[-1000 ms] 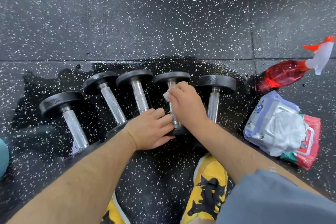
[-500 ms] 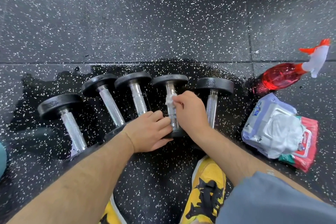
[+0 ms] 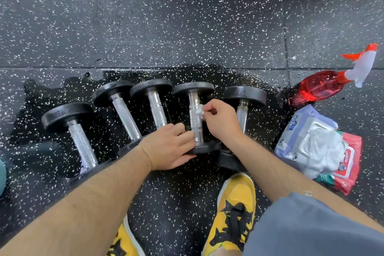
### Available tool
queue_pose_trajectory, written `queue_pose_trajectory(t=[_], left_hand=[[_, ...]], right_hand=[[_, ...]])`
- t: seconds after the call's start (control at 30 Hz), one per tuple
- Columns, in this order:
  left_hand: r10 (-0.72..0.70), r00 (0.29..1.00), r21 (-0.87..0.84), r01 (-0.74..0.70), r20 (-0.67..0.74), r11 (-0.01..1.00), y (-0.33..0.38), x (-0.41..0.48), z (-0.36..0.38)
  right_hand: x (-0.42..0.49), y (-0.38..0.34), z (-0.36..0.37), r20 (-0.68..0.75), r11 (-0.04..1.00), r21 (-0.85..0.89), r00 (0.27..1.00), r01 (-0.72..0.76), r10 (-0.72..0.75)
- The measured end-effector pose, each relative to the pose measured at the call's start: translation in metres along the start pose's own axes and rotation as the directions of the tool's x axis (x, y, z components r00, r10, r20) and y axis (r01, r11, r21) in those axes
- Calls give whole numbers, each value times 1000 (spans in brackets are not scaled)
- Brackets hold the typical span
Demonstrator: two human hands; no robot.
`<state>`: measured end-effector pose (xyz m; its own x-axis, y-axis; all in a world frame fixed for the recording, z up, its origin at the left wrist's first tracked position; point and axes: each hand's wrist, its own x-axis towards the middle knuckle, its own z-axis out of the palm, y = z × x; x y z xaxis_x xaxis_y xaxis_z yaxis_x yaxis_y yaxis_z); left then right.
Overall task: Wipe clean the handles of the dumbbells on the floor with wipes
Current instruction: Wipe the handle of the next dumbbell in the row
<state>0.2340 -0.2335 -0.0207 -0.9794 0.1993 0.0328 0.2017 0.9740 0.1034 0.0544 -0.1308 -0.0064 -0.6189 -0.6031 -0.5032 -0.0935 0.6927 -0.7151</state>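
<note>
1. Moved since a second ago: the right hand has slid off the handle to its right side. The bar, covered by the palm then, now shows along nearly its whole length. The left hand has kept its place.
2. Right-hand fingertips: pinching a wadded white wipe, which is pressed against the right flank of the handle's upper part.
3. Handle: knurled steel, part of the dumbbell fourth from the left in the row, lying on the floor and pointing away from the person.
4. Left-hand fingers: curled over that dumbbell's near plate with the thumb under its rim, gripping it. The fingertips touch the handle's lower end, just below the wipe.
5. Just right of the right hand: one more dumbbell, the right-end dumbbell.
6. Left of the left hand: three left dumbbells, side by side and fanned slightly.
7. Well to the right of both hands: a wipes pack with loose white wipes heaped on it, a red pack beneath, and a red spray bottle lying on its side beyond them.
8. Under everything: a black speckled rubber floor, with a wet patch around the row.
9. Nearest the person, below the wrists: yellow shoes.
</note>
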Motion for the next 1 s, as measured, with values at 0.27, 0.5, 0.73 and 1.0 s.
queue_pose_trajectory(t=[0.27,0.5,0.73,1.0], left_hand=[[8,1000,6,-8,1,1000,0,0,0],[10,1000,-3,-10,-21,1000,1,1,2],[3,1000,5,-3,-21,1000,1,1,2],[7,1000,31,-6,-27,1000,0,2,-1]], right_hand=[[-16,-2,-2,9,996,-74,999,43,-42],[-3,-11,9,-27,921,-244,947,305,-321],[-4,-9,10,-108,922,-219,931,319,-348],[-6,-6,14,-80,877,-292,904,381,-419]])
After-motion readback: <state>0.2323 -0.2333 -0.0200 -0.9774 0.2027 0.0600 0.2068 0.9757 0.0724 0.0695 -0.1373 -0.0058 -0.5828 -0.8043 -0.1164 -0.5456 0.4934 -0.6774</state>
